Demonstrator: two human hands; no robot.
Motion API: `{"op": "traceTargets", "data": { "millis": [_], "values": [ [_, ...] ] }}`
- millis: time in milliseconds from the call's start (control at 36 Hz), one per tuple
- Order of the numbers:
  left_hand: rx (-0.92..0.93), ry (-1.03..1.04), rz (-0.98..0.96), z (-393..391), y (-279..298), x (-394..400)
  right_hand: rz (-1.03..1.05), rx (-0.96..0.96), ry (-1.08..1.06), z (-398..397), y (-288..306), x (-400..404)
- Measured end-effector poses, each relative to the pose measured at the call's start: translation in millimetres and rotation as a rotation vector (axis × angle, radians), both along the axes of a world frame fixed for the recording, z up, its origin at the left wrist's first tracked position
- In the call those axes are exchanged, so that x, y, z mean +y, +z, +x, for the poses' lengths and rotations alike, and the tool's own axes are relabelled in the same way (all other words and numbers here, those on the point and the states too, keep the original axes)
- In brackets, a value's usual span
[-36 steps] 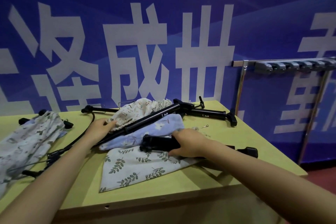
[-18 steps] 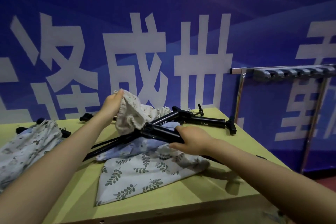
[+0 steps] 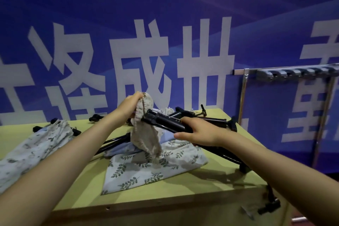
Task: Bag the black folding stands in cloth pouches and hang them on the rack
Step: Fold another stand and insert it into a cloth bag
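Glossy black stand (metal?), soft cloth pouch.

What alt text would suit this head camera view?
A person's left hand holds a beige pouch open while the right hand aims a black folding stand at its mouth, above a green table.

Left hand holding beige pouch open, right hand gripping black stand at its mouth (above table).

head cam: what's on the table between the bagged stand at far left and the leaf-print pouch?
In the head view, bare table top, crossed by the left forearm above it. Black stand legs lie at the back of that gap, between the bagged stand and leaf-print pouch.
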State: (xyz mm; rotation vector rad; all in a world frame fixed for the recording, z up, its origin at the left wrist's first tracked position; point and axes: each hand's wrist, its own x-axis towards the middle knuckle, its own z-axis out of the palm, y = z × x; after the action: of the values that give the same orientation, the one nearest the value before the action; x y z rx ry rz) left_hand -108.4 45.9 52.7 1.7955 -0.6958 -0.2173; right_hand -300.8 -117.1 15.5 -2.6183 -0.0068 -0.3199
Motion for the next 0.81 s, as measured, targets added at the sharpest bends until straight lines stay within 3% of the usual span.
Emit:
{"op": "traceTargets", "data": {
  "millis": [167, 278, 389, 528, 639, 750, 806],
  "values": [
    [-0.088, 0.028, 0.017, -9, 0, 8, -0.087, 0.048, 0.041, 4, -9, 7],
    [-0.134, 0.001, 0.035, -18, -2, 7, -0.106, 0.075, -0.088, 15, -15, 3],
    [-0.033, -0.068, 0.046, -20, -12, 16, -0.037, 0.086, -0.200, 26, -16, -7],
    [0.195, -0.134, -0.067, -25, -22, 10, 0.203, 0.086, -0.158, 44, -9, 4],
    [0.155, -0.159, -0.118, -30, -19, -1, 0.227, 0.081, -0.153, 61, -3, 23],
    [0.178, -0.225, -0.247, -31, -15, -1, 0.071, 0.068, -0.211, 70, -4, 24],
    [0.131, -0.160, -0.260, -27, -19, 4, 0.081, 0.108, -0.204, 69, -6, 21]
  ]
}}
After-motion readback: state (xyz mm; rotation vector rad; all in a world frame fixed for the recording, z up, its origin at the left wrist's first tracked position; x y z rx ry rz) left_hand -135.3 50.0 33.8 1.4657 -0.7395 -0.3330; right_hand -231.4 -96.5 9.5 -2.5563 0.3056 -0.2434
